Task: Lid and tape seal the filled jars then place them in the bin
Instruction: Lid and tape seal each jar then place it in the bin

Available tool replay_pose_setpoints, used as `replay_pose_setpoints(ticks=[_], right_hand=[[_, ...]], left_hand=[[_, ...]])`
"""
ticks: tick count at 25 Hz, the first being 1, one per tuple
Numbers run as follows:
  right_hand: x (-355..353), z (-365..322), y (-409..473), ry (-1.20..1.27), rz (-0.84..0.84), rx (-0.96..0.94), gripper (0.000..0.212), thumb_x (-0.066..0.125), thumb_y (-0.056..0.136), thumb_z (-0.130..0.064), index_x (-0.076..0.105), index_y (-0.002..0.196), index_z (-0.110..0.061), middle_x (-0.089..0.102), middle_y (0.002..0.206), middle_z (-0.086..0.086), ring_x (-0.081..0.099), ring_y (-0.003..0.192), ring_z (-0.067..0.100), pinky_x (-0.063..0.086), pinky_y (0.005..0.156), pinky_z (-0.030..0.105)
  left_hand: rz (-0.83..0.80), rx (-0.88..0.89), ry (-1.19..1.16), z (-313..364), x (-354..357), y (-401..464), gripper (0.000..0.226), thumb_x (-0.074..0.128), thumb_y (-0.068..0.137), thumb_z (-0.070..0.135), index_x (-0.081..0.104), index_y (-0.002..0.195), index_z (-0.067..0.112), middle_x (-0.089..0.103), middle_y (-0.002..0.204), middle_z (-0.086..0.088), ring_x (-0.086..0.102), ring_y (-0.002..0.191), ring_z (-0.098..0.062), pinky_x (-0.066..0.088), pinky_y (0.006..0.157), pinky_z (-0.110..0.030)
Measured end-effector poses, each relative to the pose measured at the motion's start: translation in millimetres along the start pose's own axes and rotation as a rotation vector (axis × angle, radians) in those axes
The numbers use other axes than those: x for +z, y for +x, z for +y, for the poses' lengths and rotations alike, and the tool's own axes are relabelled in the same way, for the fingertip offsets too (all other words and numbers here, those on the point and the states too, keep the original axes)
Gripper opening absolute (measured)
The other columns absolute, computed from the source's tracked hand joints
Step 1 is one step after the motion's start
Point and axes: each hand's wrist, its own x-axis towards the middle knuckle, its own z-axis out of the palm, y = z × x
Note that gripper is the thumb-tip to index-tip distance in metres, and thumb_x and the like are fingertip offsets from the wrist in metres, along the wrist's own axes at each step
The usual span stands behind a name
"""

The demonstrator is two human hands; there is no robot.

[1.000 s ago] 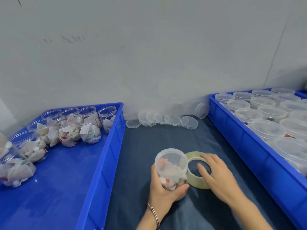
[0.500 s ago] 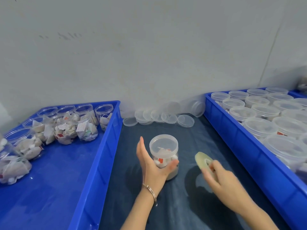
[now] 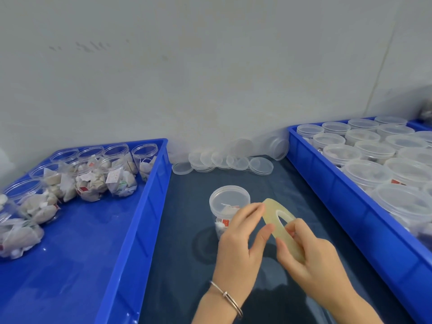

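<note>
Left hand [image 3: 240, 239] is off the lidded jar [image 3: 228, 206], which now stands alone on the dark mat. Both hands meet at the tape roll [image 3: 279, 224]: right hand [image 3: 311, 258], which lifted it from the mat, holds it edge-on, left fingertips at its rim.

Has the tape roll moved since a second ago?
Yes. The tape roll lay flat on the dark mat against the lidded jar; now both hands hold it on edge above the mat, just right of the jar.
</note>
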Motion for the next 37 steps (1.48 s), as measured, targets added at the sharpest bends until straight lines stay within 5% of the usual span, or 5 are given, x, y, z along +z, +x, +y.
replay_pose_setpoints(ticks=[10, 22, 28, 33, 37], right_hand=[[-2.0, 5.1, -3.2, -0.232, 0.142, -0.337, 0.034, 0.052, 0.072, -0.037, 0.059, 0.065, -0.005, 0.039, 0.04, -0.003, 0.036, 0.032, 0.016, 0.032, 0.03, 0.019], [-14.5, 7.4, -12.7, -0.22, 0.118, -0.347, 0.029, 0.051, 0.072, -0.037, 0.06, 0.07, -0.009, 0.042, 0.044, -0.007, 0.028, 0.038, 0.005, 0.031, 0.032, 0.022], [-17.0, 3.5, -13.7, -0.109, 0.121, -0.332, 0.018, 0.052, 0.072, -0.035, 0.049, 0.082, -0.021, 0.034, 0.049, -0.014, 0.022, 0.045, 0.002, 0.022, 0.04, 0.015], [-13.9, 5.6, -15.0, -0.155, 0.111, -0.433, 0.02, 0.054, 0.071, -0.035, 0.041, 0.083, -0.025, 0.038, 0.044, -0.006, 0.031, 0.038, 0.01, 0.022, 0.042, 0.016], [-16.0, 7.3, -15.6, -0.198, 0.085, -0.436, 0.02, 0.053, 0.071, -0.036, 0.05, 0.081, -0.019, 0.039, 0.042, -0.005, 0.034, 0.035, 0.013, 0.025, 0.037, 0.018]], left_hand=[[0.12, -0.218, -0.514, 6.8, -5.6, -2.7, 0.029, 0.077, 0.062, 0.024, 0.078, 0.089, 0.012, 0.074, 0.093, -0.005, 0.07, 0.086, -0.014, 0.053, 0.076, -0.017], [0.006, -0.258, -0.395, 16.3, -2.7, -5.1, 0.016, 0.06, 0.093, 0.024, 0.062, 0.081, 0.013, 0.061, 0.066, 0.007, 0.055, 0.066, -0.004, 0.047, 0.073, -0.025], [-0.052, -0.183, -0.409, 17.5, -12.3, -9.7, 0.043, 0.081, 0.071, 0.038, 0.066, 0.109, 0.025, 0.067, 0.099, 0.005, 0.065, 0.084, -0.01, 0.051, 0.074, -0.017], [0.089, -0.239, -0.485, 16.1, -14.3, -10.1, 0.022, 0.08, 0.055, 0.027, 0.077, 0.074, 0.017, 0.073, 0.076, -0.005, 0.07, 0.071, -0.014, 0.054, 0.069, -0.019], [-0.003, -0.213, -0.379, 17.2, -14.9, -11.3, 0.009, 0.074, 0.08, 0.016, 0.07, 0.072, 0.015, 0.067, 0.068, 0.0, 0.063, 0.065, -0.009, 0.051, 0.069, -0.02]])
